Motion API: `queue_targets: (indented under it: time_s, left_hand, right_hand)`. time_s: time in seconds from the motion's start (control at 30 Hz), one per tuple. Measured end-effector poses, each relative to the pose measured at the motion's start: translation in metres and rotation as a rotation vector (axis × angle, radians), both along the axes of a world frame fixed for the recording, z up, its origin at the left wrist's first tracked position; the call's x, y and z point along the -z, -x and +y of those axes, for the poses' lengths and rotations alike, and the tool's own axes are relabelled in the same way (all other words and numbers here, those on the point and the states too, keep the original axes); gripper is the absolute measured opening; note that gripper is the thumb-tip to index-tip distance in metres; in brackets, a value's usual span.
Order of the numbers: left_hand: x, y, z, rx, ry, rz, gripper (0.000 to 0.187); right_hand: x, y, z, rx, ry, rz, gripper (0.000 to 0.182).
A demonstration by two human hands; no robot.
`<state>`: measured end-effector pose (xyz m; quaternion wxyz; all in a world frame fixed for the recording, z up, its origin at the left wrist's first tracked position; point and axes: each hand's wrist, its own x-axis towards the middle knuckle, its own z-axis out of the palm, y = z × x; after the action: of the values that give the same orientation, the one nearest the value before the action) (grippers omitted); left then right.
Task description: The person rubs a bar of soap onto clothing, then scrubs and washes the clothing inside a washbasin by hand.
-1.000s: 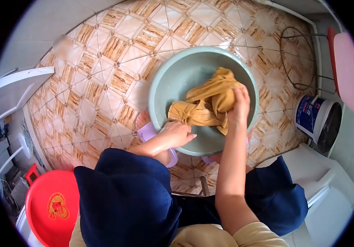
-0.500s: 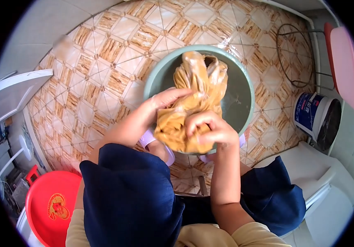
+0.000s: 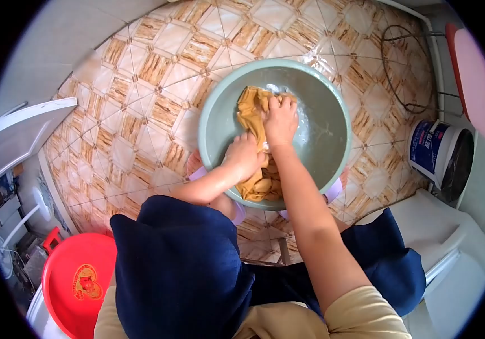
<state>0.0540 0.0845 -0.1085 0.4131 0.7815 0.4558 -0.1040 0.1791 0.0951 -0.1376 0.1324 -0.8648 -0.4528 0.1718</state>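
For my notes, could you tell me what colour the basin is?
The basin is pale grey-green, seen clearly in the head view.

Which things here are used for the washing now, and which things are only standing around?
In use:
- mustard cloth, pressed in the basin
- green basin, holding the cloth
- left hand, on the cloth's near part
- right hand, on the cloth's far part

Only standing around:
- red tub, lower left
- white and blue bucket, at right
- wire ring, on the tiled floor

Wet mustard cloth (image 3: 256,183) bunched in green basin (image 3: 327,164).
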Motion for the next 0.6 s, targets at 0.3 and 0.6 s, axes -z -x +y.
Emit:
queue_targets:
  time_s: [0.3,0.6]
  left_hand:
    - [-0.004,0.022,-0.015,0.634,-0.05,0.194,0.069]
    - [0.021,0.008,-0.024,0.777,0.082,0.343,0.059]
  right_hand:
    - [-0.009,-0.048,0.001,0.018,-0.108,0.367,0.029]
    - [-0.001,0.022,-0.004,-0.205,0.33,-0.002,0.028]
